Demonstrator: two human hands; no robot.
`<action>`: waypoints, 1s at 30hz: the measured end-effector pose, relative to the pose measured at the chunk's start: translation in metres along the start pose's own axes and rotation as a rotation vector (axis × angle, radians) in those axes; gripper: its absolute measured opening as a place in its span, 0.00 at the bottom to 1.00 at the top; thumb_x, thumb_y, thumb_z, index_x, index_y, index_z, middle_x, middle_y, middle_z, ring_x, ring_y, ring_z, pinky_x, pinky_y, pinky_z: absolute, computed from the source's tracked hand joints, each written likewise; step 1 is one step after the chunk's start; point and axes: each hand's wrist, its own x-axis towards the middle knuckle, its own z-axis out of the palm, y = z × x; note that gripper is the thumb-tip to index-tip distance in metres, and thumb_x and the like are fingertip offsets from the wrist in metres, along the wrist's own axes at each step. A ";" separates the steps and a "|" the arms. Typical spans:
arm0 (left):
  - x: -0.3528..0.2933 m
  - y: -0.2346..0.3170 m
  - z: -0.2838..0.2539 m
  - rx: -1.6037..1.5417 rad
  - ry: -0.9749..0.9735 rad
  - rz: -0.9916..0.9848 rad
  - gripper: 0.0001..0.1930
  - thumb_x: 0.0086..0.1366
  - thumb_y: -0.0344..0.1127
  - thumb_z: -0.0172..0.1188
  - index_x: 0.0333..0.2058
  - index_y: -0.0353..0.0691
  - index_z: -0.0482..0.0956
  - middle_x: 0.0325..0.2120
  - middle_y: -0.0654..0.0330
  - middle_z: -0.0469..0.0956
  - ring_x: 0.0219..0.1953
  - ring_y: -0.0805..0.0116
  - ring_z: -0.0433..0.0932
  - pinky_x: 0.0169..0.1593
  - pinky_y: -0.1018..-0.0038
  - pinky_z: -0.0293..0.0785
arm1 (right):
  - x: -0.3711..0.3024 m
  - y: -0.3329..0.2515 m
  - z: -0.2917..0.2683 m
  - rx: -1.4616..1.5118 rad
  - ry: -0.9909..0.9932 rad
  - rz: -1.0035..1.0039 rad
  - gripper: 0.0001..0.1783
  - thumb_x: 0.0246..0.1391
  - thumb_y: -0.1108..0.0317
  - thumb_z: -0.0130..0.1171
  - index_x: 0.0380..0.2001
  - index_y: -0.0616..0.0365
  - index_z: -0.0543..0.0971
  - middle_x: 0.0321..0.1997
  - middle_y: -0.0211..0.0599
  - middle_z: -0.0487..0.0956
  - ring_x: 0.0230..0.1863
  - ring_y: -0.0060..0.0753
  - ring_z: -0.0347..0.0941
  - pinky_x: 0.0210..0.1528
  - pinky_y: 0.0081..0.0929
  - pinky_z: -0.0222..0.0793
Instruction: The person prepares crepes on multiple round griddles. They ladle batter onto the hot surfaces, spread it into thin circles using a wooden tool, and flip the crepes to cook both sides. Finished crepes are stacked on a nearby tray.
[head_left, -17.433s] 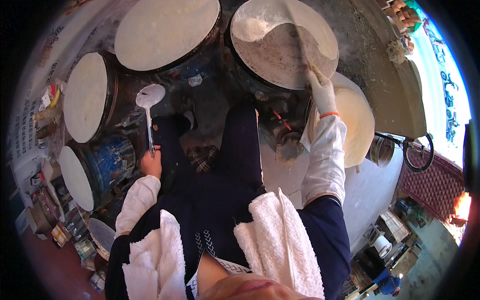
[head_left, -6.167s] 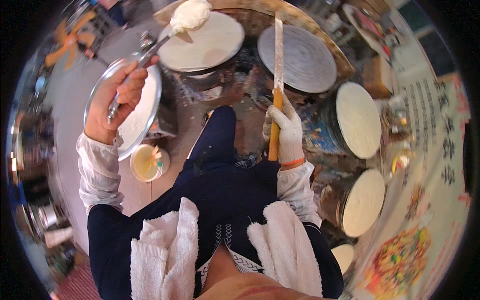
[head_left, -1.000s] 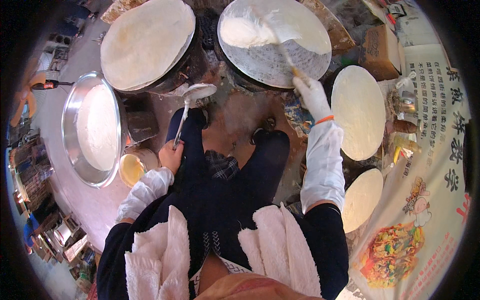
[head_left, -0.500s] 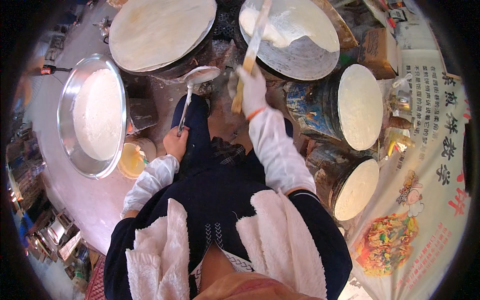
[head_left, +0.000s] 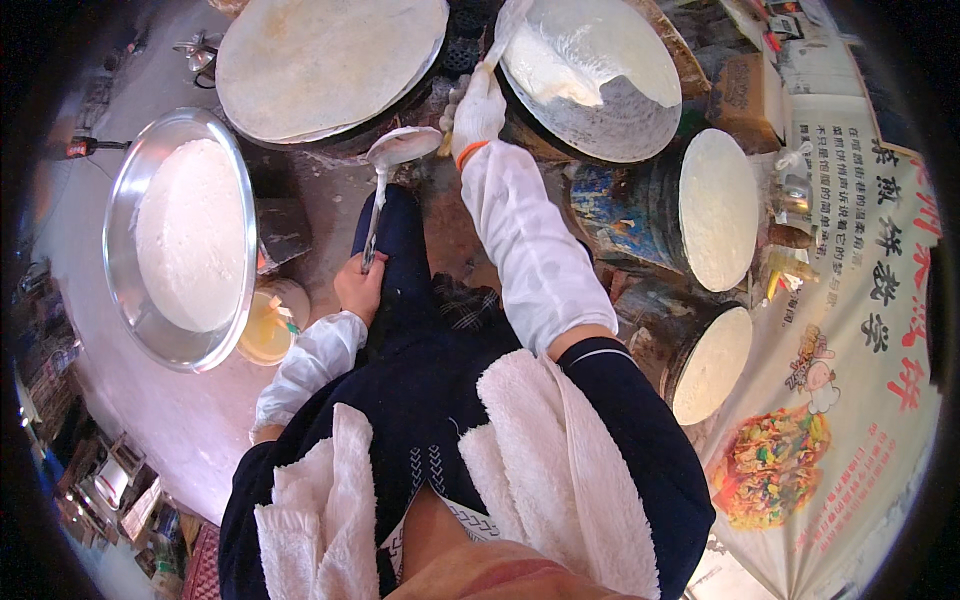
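My left hand (head_left: 358,285) is closed around the handle of a ladle (head_left: 376,205), its batter-smeared bowl raised between the two large griddles. In a white glove, my right hand (head_left: 478,112) grips a wooden batter spreader (head_left: 510,24) at the left edge of the far right griddle (head_left: 605,130). The spreader's far part is coated white, and the hand hides much of its lower part. White batter (head_left: 548,68) covers the griddle's far side with a thick ridge; the near side shows bare grey metal. A thin pale pancake (head_left: 330,65) covers the far left griddle.
A metal basin (head_left: 114,250) of white batter stands at left, beside a small tub (head_left: 272,325) with something yellow. Two smaller pale-topped round griddles (head_left: 718,210) (head_left: 712,365) stand at right. A cardboard box (head_left: 748,98) and a printed banner (head_left: 850,300) lie beyond them.
My right hand has moved farther away and slightly left, carrying the spreader to the griddle's left edge. The batter's thick part has changed shape. My left hand still holds the ladle in nearly the same place.
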 end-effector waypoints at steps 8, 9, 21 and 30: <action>-0.001 0.004 -0.007 -0.010 0.000 -0.015 0.11 0.62 0.42 0.60 0.34 0.45 0.86 0.28 0.51 0.83 0.34 0.50 0.83 0.40 0.61 0.76 | -0.112 -0.006 -0.080 -0.087 0.176 0.173 0.23 0.65 0.42 0.52 0.45 0.50 0.76 0.25 0.27 0.69 0.14 0.22 0.60 0.13 0.25 0.57; -0.002 0.000 -0.007 0.006 0.001 -0.019 0.11 0.62 0.43 0.60 0.34 0.45 0.86 0.28 0.50 0.83 0.34 0.50 0.83 0.40 0.60 0.76 | -0.119 -0.008 -0.094 -0.093 0.178 0.167 0.23 0.65 0.42 0.52 0.46 0.49 0.76 0.25 0.26 0.69 0.14 0.21 0.59 0.13 0.24 0.56; -0.005 0.002 0.006 0.104 0.004 0.041 0.12 0.62 0.47 0.60 0.34 0.48 0.86 0.28 0.49 0.82 0.34 0.47 0.82 0.40 0.59 0.75 | -0.098 0.013 -0.106 -0.291 0.044 0.077 0.20 0.67 0.49 0.50 0.51 0.52 0.75 0.25 0.28 0.73 0.16 0.21 0.66 0.16 0.24 0.65; -0.017 0.014 0.020 0.164 0.036 0.092 0.16 0.63 0.50 0.61 0.31 0.44 0.84 0.26 0.48 0.81 0.33 0.45 0.81 0.38 0.56 0.74 | -0.103 -0.076 -0.242 -0.136 0.024 0.195 0.17 0.67 0.49 0.52 0.44 0.50 0.73 0.23 0.30 0.72 0.14 0.22 0.63 0.12 0.23 0.58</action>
